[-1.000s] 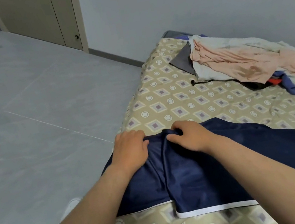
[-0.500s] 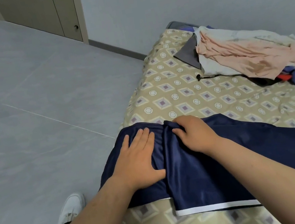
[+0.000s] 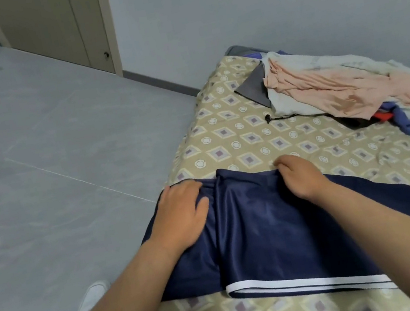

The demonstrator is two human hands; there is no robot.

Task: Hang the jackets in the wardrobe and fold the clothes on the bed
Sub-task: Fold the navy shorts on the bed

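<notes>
Folding is barely beginning: left grip is pressing flat-fingered on shorts, right grip pinching their edge; pile beyond is waiting.

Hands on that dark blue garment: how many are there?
2. The left hand lies flat on the navy shorts, near the floor-side edge of the bed. The right hand curls round the shorts' far edge, further in. No others seem hidden.
</notes>
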